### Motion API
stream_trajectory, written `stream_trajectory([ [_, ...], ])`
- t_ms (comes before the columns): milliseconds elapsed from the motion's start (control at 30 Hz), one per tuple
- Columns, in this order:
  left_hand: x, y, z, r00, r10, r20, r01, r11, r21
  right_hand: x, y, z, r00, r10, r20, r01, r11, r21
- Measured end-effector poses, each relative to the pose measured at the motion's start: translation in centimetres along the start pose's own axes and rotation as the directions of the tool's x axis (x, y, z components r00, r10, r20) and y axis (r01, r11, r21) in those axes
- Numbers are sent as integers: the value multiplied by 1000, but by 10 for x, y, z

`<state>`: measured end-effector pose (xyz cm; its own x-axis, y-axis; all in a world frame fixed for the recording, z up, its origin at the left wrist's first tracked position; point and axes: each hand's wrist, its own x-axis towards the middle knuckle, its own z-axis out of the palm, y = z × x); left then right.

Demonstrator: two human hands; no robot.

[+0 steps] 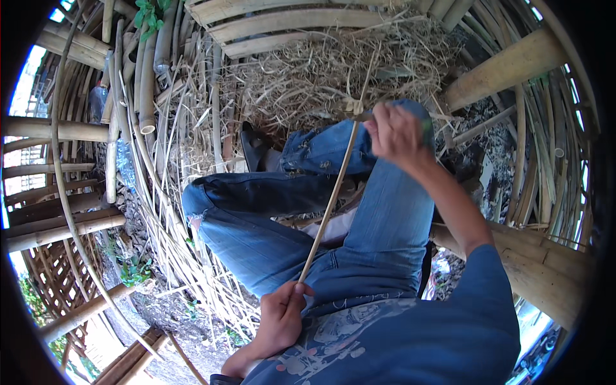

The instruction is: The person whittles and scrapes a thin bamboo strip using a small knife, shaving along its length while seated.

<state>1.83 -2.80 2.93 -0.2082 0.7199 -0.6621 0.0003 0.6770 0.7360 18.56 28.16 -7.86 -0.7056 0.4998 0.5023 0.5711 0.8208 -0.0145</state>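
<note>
A long thin bamboo strip (pixel 333 197) runs slantwise from my lap up past my raised knee. Its near end is gripped by my left hand (pixel 282 314), thumb on top, close to my waist. My right hand (pixel 399 131) is closed above the knee, beside the upper part of the strip. From its fingers a short dark knife blade (pixel 364 117) shows against the strip; the handle is hidden in the fist. Pale curled shavings (pixel 351 106) cling to the strip just beyond the blade.
Shavings (pixel 333 77) cover the ground ahead of my legs, below a slatted bamboo panel (pixel 289 29). Many thin strips (pixel 173 237) lie along my left. Thick bamboo poles (pixel 513 69) stand at the right, and another pole (pixel 526 266) passes beside my hip.
</note>
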Motion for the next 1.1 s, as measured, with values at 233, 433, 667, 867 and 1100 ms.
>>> stream_trajectory([
  [233, -3, -2, -2, 998, -60, -2, 60, 998, -9, 3, -25, -17, 961, 212, 179, -229, 970, 80],
  [433, -13, -8, -4, 999, -43, -25, 43, 999, 24, -14, 8, -11, 821, 537, 196, -529, 843, -94],
  [667, 28, -4, -10, 988, -150, 32, 152, 934, -323, -14, -60, -50, 652, 530, 542, -758, 452, 471],
  [867, 51, 2, -22, 905, -172, 390, 378, 746, -548, -30, -133, -72, 639, -160, 753, -769, -141, 623],
  [1100, 47, 8, -12, 905, -226, 360, 382, 802, -459, -25, -150, -73, 355, -500, 790, -924, -315, 215],
])
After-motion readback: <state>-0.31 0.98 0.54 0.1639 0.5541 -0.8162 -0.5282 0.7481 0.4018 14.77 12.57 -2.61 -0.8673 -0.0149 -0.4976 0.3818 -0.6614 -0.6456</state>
